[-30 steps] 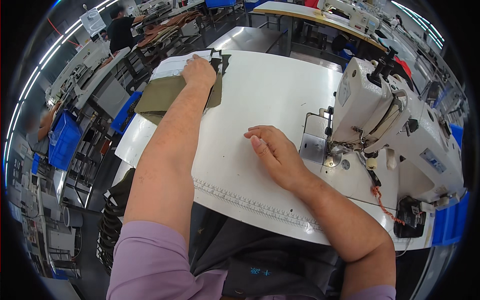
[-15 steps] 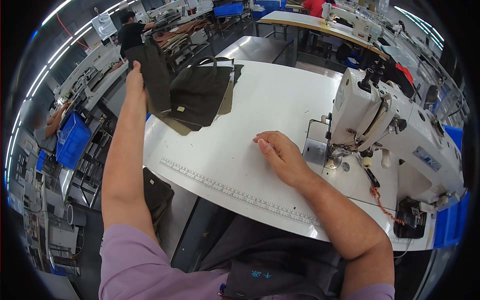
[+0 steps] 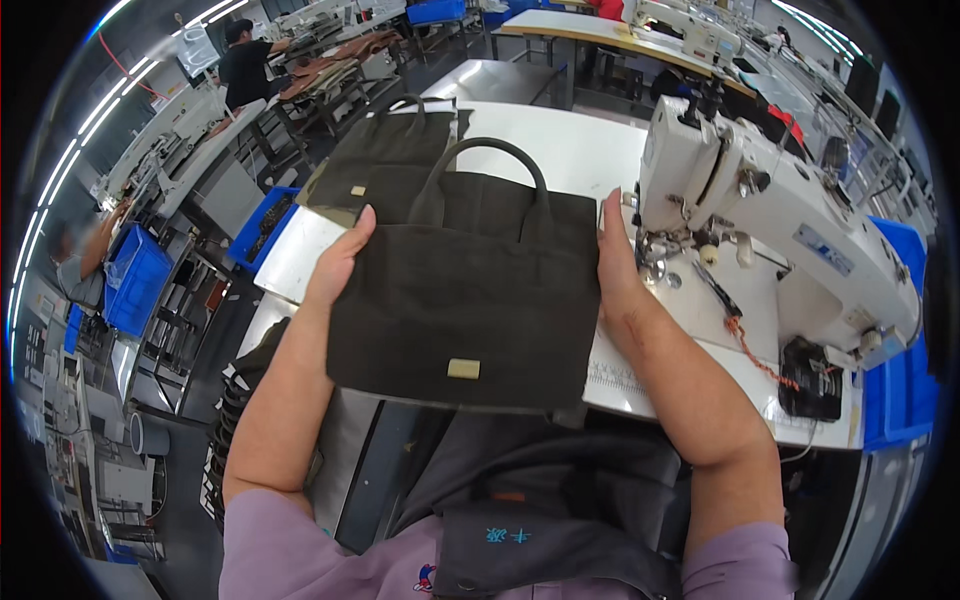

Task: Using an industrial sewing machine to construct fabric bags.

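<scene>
My left hand (image 3: 342,250) and my right hand (image 3: 616,255) grip a dark olive fabric bag panel (image 3: 460,290) by its two sides, raised in front of me. It has an arched handle and a small pale rectangular tab low on it; the fingers of both hands are partly hidden by it. Behind it, on the back left of the white machine table (image 3: 570,150), lies a stack of similar bag pieces (image 3: 370,155), also with a handle and tab. A white industrial sewing machine (image 3: 785,240) stands close to the right of my right hand.
Scissors (image 3: 718,298) with an orange cord lie by the machine. A blue bin (image 3: 890,410) is at right, others (image 3: 140,285) at left. Dark fabric (image 3: 255,355) hangs at the lower left. Co-workers (image 3: 242,70) work at benches in the background.
My left hand has lifted a dark bag piece off the stack and brought it toward the middle. My right hand has moved up and right and now grips the piece's other side.
</scene>
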Demonstrator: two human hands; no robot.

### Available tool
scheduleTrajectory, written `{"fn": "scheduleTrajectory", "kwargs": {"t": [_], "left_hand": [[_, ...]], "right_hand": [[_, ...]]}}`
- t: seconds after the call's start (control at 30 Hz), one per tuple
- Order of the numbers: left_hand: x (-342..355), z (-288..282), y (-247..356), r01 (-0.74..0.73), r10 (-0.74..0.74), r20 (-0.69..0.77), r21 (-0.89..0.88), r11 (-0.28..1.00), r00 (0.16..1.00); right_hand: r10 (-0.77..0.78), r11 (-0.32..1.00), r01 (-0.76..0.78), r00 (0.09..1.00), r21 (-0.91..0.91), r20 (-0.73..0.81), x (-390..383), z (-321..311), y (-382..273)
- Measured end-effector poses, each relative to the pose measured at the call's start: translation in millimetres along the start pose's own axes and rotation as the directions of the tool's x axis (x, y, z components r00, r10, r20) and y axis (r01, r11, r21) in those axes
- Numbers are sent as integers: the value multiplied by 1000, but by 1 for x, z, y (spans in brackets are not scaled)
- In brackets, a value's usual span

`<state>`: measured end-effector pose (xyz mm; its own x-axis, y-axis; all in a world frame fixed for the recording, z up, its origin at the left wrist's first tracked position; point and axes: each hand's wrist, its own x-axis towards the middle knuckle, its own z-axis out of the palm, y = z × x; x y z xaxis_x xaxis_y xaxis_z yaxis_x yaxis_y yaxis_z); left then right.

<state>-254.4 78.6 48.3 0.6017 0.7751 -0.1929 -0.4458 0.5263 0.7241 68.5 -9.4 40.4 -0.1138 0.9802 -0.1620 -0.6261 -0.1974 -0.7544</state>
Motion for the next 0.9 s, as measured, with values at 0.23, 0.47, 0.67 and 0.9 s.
{"fn": "scheduleTrajectory", "kwargs": {"t": [0.23, 0.47, 0.67, 0.9], "left_hand": [[10, -9, -32, -43, 81, -74, 416, 908, 994], [23, -1, -50, -125, 183, -50, 555, 823, 982], [36, 3, -73, -150, 515, 5, 959, 240, 857], [34, 29, -87, 90, 574, 126, 938, -333, 809]], "right_hand": [[67, 942, -47, 997, -331, 50, -17, -42, 0], [-217, 618, 100, 975, -780, -48, -60, -52, 11], [-362, 643, 128, 920, -755, -152, -94, -52, 4], [-458, 488, 93, 874, -868, -164, -105, -67, 8]]}}
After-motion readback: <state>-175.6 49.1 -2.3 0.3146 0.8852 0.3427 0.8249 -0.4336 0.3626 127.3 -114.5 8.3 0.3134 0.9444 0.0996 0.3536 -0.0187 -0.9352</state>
